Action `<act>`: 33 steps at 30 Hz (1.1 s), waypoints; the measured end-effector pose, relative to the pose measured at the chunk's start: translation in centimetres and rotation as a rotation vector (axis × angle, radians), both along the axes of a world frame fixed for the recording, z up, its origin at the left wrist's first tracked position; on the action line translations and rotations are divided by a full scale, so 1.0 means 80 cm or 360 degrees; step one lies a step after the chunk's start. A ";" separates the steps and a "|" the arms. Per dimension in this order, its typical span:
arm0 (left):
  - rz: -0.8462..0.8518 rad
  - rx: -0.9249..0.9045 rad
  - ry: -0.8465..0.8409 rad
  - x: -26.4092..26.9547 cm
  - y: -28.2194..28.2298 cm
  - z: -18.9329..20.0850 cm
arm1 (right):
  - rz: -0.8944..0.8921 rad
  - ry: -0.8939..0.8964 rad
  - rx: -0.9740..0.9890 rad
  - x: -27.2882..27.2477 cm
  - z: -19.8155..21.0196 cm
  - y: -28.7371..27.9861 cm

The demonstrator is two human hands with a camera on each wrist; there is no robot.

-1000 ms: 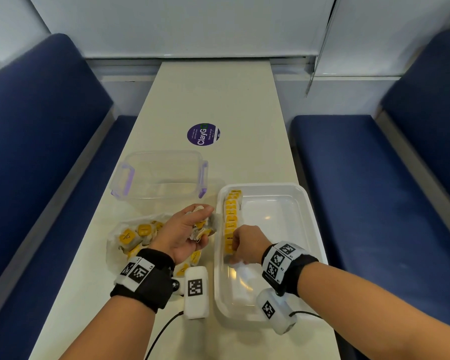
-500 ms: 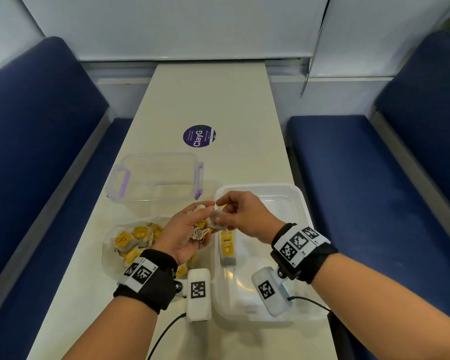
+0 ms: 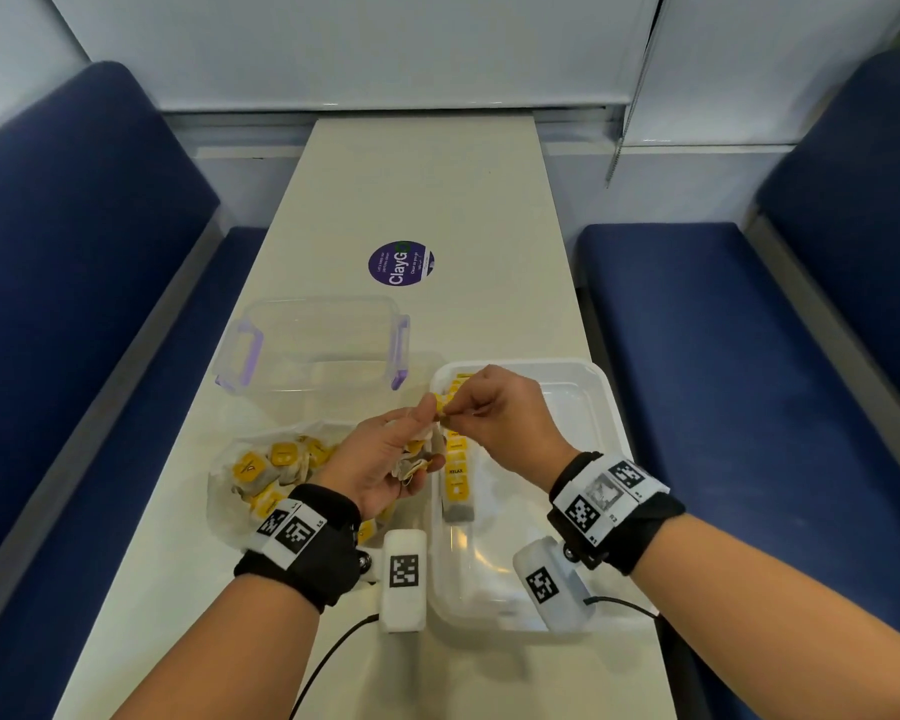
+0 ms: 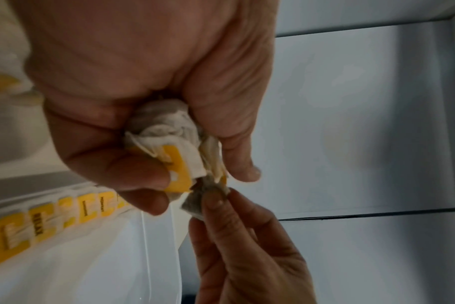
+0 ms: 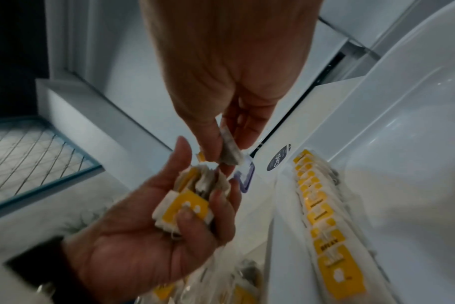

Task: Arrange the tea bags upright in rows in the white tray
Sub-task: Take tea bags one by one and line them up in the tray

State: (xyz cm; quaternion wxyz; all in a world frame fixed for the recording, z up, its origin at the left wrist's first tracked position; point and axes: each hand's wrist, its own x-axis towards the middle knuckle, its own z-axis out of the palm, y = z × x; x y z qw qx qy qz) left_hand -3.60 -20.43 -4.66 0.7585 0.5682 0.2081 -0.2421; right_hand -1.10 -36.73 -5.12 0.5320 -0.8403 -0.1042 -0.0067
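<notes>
Pale bench (image 3: pixel 427 200) between blue seats, left hand (image 3: pixel 380 454) clutching a bunch of tea bags (image 5: pixel 192 197), right hand (image 3: pixel 505 413) pinching one tea bag (image 5: pixel 230 152) from it, white tray (image 3: pixel 609 407) row partly hidden.

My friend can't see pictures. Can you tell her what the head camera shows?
The right hand pinches one tea bag from a bunch held in the left hand, above a white tray holding one row of yellow-tagged tea bags. More lie piled beside an empty clear box.
</notes>
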 end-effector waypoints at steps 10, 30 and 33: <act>0.0035 -0.0020 -0.0140 0.000 -0.003 -0.003 | -0.0047 0.0374 0.0172 -0.002 0.003 0.001; -0.0100 0.0346 -0.0322 0.002 -0.005 -0.002 | 0.0154 0.0524 0.0399 0.008 0.017 -0.016; -0.0098 0.0375 -0.0335 0.004 -0.003 -0.001 | 0.0310 0.0557 0.0307 0.003 0.019 -0.018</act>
